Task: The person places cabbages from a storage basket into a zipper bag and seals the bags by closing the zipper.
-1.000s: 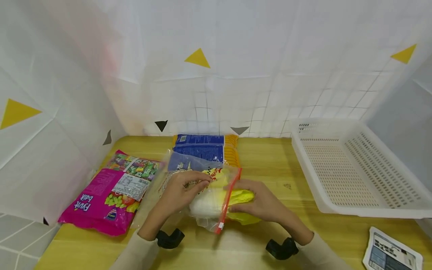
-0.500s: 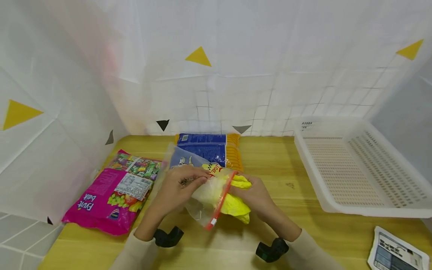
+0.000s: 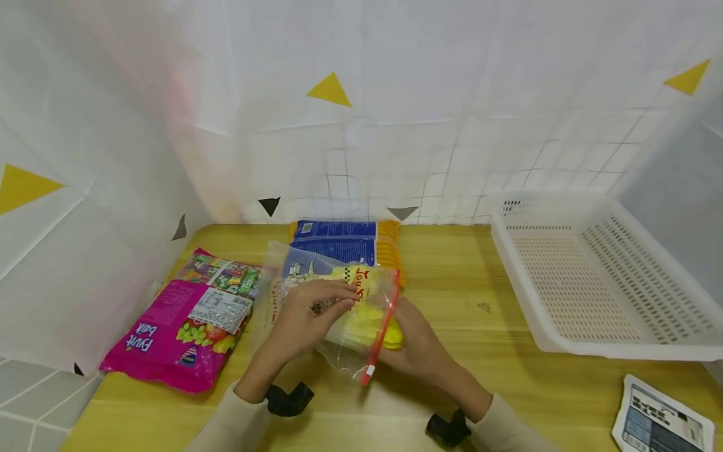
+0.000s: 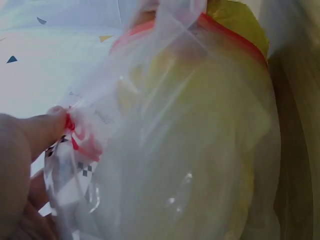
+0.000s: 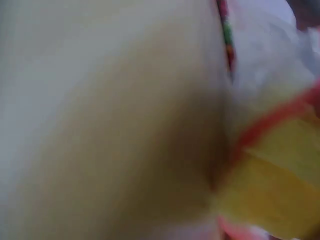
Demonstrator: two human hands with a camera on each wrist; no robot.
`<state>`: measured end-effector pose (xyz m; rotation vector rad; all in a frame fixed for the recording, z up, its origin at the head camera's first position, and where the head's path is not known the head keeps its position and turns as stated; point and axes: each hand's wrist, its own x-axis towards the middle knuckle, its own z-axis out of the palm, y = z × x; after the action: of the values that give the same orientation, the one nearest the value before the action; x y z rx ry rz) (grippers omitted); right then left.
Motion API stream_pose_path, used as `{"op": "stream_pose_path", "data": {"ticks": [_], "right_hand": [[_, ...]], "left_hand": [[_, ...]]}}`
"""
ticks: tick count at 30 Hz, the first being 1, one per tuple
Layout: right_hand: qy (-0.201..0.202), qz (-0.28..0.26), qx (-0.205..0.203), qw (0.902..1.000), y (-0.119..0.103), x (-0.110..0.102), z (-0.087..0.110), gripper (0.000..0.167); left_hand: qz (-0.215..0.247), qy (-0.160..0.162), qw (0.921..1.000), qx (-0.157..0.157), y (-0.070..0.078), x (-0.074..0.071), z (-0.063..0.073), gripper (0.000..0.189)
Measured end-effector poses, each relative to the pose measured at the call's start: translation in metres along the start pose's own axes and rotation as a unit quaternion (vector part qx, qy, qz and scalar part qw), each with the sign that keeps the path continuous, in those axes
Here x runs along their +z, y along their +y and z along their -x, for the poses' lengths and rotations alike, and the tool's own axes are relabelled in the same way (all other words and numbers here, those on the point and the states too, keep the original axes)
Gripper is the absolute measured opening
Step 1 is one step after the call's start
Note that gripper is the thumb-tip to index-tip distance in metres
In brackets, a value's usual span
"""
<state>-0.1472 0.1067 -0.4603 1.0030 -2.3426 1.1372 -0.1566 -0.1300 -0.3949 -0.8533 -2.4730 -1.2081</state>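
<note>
A clear zip bag (image 3: 346,356) with printed pictures and a red zip strip lies under both hands in the head view. Its open mouth, with a white slider (image 3: 369,370) at the near end, faces right. Most of a soft, crumpled yellow bundle (image 3: 393,337) is inside it. My left hand (image 3: 299,317) pinches the bag's upper layer between thumb and fingers. At the mouth, my right hand (image 3: 420,348) grips the bundle's outer end, some fingers hidden behind the strip. Through the plastic the bundle (image 4: 200,125) looks pale yellow in the left wrist view. The right wrist view is blurred.
A pink candy bag (image 3: 169,333) lies at the left on the wooden table (image 3: 452,270). Behind the zip bag is a blue and orange packet (image 3: 339,235). A white perforated basket (image 3: 514,295) stands at the right, with a small white and dark pouch (image 3: 661,420) nearer.
My right hand has moved left, and the yellow bundle has slid further into the zip bag. The bag's mouth has swung a little. My left hand keeps its pinch in about the same place.
</note>
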Motion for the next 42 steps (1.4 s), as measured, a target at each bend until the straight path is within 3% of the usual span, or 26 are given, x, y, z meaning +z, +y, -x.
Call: {"op": "stream_pose_path", "data": {"ticks": [3, 5, 7, 10, 13, 14, 15, 16, 18, 21, 23, 25, 28, 30, 32, 34, 35, 37, 40, 42], "right_hand": [[-0.070, -0.032, 0.090, 0.9929, 0.003, -0.014, 0.003, 0.094], [-0.088, -0.055, 0.140, 0.9847, 0.005, -0.022, 0.005, 0.093], [-0.080, -0.104, 0.182, 0.9745, 0.007, -0.026, 0.006, 0.078], [-0.053, -0.205, 0.211, 0.9541, 0.008, -0.028, 0.006, 0.048], [-0.017, -0.302, 0.235, 0.9237, 0.007, -0.029, 0.004, 0.034], [-0.005, -0.327, 0.234, 0.9158, 0.006, -0.028, 0.003, 0.032], [0.006, -0.335, 0.227, 0.9146, 0.005, -0.026, 0.001, 0.031], [0.015, -0.333, 0.208, 0.9196, 0.004, -0.025, 0.000, 0.030], [0.025, -0.296, 0.146, 0.9435, 0.003, -0.020, -0.004, 0.026], [0.030, -0.185, 0.018, 0.9820, 0.001, -0.010, -0.010, 0.030], [0.025, -0.124, -0.036, 0.9913, 0.000, -0.005, -0.014, 0.035], [0.014, -0.101, -0.039, 0.9940, 0.000, -0.001, -0.016, 0.035], [0.012, -0.129, 0.038, 0.9909, 0.000, 0.002, -0.015, 0.032], [0.030, -0.181, 0.112, 0.9766, 0.000, 0.001, -0.017, 0.028], [0.057, -0.230, 0.181, 0.9543, -0.002, 0.000, -0.020, 0.021], [0.085, -0.276, 0.223, 0.9311, -0.004, 0.000, -0.024, 0.017], [0.095, -0.283, 0.224, 0.9279, -0.005, 0.001, -0.025, 0.017], [0.097, -0.277, 0.192, 0.9366, -0.007, 0.003, -0.027, 0.013], [0.067, -0.233, 0.096, 0.9655, -0.008, 0.008, -0.028, 0.015], [0.043, -0.203, 0.060, 0.9764, -0.008, 0.009, -0.027, 0.018]], "left_hand": [[0.004, 0.002, 0.9998, -0.019, -0.001, 0.001, 0.000, 0.013], [0.011, 0.008, 0.9994, -0.033, -0.002, 0.002, 0.001, 0.013], [0.016, 0.014, 0.9988, -0.044, -0.001, 0.002, 0.001, 0.013], [0.029, 0.016, 0.9981, -0.052, 0.000, 0.004, 0.000, 0.012], [0.028, 0.020, 0.9989, -0.032, 0.002, 0.006, -0.002, 0.012], [0.025, 0.024, 0.9992, -0.021, 0.002, 0.006, -0.003, 0.012], [0.019, 0.034, 0.9992, -0.008, 0.002, 0.006, -0.004, 0.012], [0.012, 0.045, 0.9989, 0.006, 0.002, 0.006, -0.005, 0.012], [0.005, 0.063, 0.9977, 0.026, 0.002, 0.006, -0.006, 0.012], [0.004, 0.063, 0.9973, 0.039, 0.000, 0.007, -0.005, 0.012], [0.011, 0.057, 0.9978, 0.033, -0.001, 0.006, -0.004, 0.013], [0.018, 0.058, 0.9980, 0.020, -0.001, 0.005, -0.003, 0.014], [0.045, 0.061, 0.9971, -0.009, -0.001, 0.002, -0.001, 0.015], [0.056, 0.049, 0.9969, -0.024, -0.002, 0.002, -0.001, 0.015], [0.058, 0.035, 0.9972, -0.030, -0.002, 0.004, -0.002, 0.014], [0.047, 0.035, 0.9979, -0.028, -0.001, 0.006, -0.003, 0.013], [0.040, 0.041, 0.9981, -0.024, -0.001, 0.007, -0.004, 0.013], [0.037, 0.060, 0.9975, -0.012, 0.000, 0.008, -0.004, 0.012], [0.048, 0.079, 0.9956, 0.009, 0.001, 0.011, -0.004, 0.013], [0.060, 0.085, 0.9944, 0.020, 0.002, 0.012, -0.004, 0.014]]}}
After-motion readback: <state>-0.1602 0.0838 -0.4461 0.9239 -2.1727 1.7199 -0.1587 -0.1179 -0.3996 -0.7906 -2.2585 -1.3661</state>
